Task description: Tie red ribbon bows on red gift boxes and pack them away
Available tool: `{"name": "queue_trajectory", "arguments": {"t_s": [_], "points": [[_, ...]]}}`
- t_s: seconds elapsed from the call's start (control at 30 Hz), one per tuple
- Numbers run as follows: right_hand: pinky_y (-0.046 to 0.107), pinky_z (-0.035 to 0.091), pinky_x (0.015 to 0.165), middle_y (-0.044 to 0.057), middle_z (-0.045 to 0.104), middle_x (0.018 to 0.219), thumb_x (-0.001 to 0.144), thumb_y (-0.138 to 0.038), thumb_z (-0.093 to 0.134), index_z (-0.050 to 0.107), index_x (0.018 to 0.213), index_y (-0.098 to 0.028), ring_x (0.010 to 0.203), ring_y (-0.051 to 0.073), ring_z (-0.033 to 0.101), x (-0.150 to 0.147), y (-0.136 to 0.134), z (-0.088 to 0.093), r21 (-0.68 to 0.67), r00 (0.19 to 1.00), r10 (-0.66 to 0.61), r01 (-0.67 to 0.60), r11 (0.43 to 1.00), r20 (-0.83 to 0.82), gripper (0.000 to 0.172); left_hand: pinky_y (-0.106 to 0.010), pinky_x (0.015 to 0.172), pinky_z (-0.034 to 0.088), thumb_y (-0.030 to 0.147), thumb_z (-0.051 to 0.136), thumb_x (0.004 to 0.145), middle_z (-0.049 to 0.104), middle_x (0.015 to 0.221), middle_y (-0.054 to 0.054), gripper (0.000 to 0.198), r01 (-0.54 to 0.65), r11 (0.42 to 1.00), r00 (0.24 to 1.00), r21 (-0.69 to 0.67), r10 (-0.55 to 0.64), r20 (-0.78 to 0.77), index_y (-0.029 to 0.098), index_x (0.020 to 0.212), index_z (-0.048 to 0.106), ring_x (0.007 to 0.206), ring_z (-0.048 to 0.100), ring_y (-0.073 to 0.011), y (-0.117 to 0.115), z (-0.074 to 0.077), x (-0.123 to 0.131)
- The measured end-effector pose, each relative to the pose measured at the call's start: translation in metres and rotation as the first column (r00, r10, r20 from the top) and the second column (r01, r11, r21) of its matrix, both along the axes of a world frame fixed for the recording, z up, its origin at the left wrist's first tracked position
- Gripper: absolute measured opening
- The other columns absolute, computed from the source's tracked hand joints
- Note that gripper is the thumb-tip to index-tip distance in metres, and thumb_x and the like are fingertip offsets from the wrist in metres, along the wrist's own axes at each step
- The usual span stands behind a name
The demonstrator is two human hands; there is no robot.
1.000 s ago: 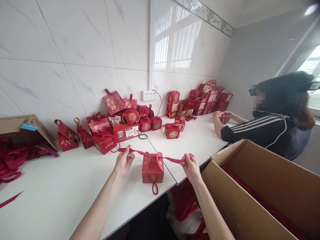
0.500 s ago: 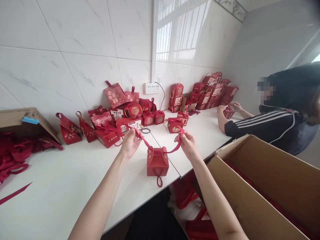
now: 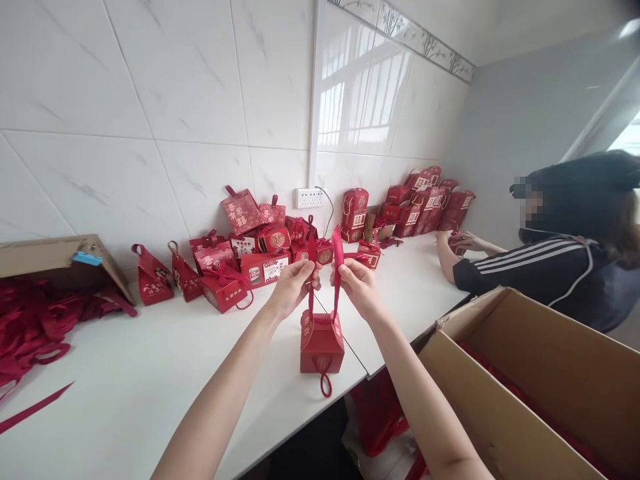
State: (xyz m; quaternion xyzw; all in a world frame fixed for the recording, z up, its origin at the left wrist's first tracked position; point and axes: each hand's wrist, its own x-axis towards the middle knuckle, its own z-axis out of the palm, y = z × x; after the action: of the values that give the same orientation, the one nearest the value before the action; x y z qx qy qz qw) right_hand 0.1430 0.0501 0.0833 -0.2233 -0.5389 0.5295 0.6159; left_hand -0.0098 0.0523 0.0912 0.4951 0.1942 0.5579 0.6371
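ribbon (image 3: pixel 337 248) rises in two tails from the top of a small red box (image 3: pixel 323 353), which sits near the front edge of the white table (image 3: pixel 165 380), right by the seam. from where i stand, the left hand (image 3: pixel 294 285) pinches one tail between thumb and fingers, and the right hand (image 3: pixel 356 283) pinches the other, the two close together above the box. a cord loop (image 3: pixel 326 385) hangs at its front; what the box holds, i can't see.

over on the left, an open cardboard box (image 3: pixel 50 252) with a blue clip (image 3: pixel 87 258) spills a heap of red ribbons (image 3: pixel 30 313) onto the tabletop. the big open carton (image 3: pixel 465 390) on the right has something red low inside, too hidden to make out. by the wall, one windowed box (image 3: pixel 265 269) lies among the piled gift boxes, its contents unclear. beyond the carton, a co-worker (image 3: pixel 535 260) in a striped sleeve leans over a red item (image 3: pixel 456 242).
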Motion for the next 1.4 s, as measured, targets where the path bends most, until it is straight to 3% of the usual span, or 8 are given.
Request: {"name": "queue_trajectory", "arguments": {"t_s": [0.23, 0.43, 0.7, 0.93, 1.13, 1.4], "points": [[0.025, 0.045, 0.065, -0.002, 0.06, 0.067, 0.07, -0.037, 0.071, 0.064, 0.076, -0.02, 0.064, 0.011, 0.055, -0.004, -0.002, -0.002, -0.016, 0.999, 0.032, -0.032, 0.999, -0.021, 0.02, -0.022, 0.05, 0.037, 0.038, 0.07, 0.07, 0.048, 0.056, 0.003, 0.029, 0.04, 0.999, 0.999, 0.027, -0.039, -0.024, 0.011, 0.065, 0.061, 0.049, 0.045, -0.0061, -0.002, 0.008, 0.01], [0.023, 0.044, 0.062, -0.003, 0.058, 0.062, 0.073, -0.036, 0.069, 0.063, 0.071, -0.019, 0.058, 0.009, 0.052, -0.002, -0.006, -0.002, -0.015, 0.992, 0.096, -0.097, 0.995, -0.077, 0.018, -0.018, 0.045, 0.034, 0.036, 0.074, 0.066, 0.046, 0.051, 0.005, 0.028, 0.081, 0.996, 0.994, -0.043, -0.077, 0.079, 0.014, 0.065, 0.056, 0.046, 0.042, -0.005, -0.006, 0.014, 0.016], [0.025, 0.044, 0.064, -0.003, 0.059, 0.064, 0.068, -0.033, 0.073, 0.062, 0.072, -0.021, 0.059, 0.01, 0.054, 0.001, -0.007, -0.003, -0.009, 0.982, 0.132, -0.134, 0.991, -0.139, 0.017, -0.018, 0.045, 0.034, 0.036, 0.072, 0.069, 0.049, 0.056, 0.004, 0.03, 0.079, 0.997, 0.994, -0.022, -0.078, 0.073, 0.013, 0.063, 0.053, 0.047, 0.043, -0.0044, -0.009, 0.02, 0.018], [0.026, 0.044, 0.065, -0.003, 0.057, 0.061, 0.069, -0.04, 0.071, 0.061, 0.07, -0.02, 0.06, 0.011, 0.052, -0.003, -0.008, -0.001, -0.004, 0.996, 0.072, -0.072, 0.997, -0.053, 0.023, -0.017, 0.044, 0.031, 0.034, 0.072, 0.069, 0.048, 0.055, 0.006, 0.027, 0.053, 0.997, 0.996, -0.049, -0.049, 0.081, 0.016, 0.072, 0.053, 0.043, 0.037, -0.0034, -0.009, 0.021, 0.017], [0.025, 0.042, 0.062, -0.001, 0.059, 0.066, 0.068, -0.041, 0.071, 0.062, 0.071, -0.02, 0.062, 0.011, 0.051, -0.004, -0.007, 0.004, 0.057, 0.997, -0.037, 0.034, 0.998, 0.06, 0.023, -0.017, 0.043, 0.028, 0.035, 0.071, 0.07, 0.044, 0.056, 0.005, 0.028, 0.01, 1.0, 0.999, 0.001, -0.01, -0.045, 0.012, 0.068, 0.056, 0.044, 0.035, -0.0019, -0.013, 0.019, 0.017], [0.024, 0.042, 0.062, -0.002, 0.06, 0.066, 0.067, -0.035, 0.073, 0.059, 0.068, -0.019, 0.064, 0.011, 0.054, 0.002, -0.008, 0.012, 0.112, 0.984, -0.102, 0.085, 0.99, 0.149, 0.021, -0.019, 0.044, 0.026, 0.034, 0.072, 0.068, 0.043, 0.056, 0.005, 0.025, -0.003, 0.999, 0.987, 0.041, 0.009, -0.158, 0.014, 0.071, 0.058, 0.044, 0.033, -0.0024, -0.014, 0.024, 0.016]]}}
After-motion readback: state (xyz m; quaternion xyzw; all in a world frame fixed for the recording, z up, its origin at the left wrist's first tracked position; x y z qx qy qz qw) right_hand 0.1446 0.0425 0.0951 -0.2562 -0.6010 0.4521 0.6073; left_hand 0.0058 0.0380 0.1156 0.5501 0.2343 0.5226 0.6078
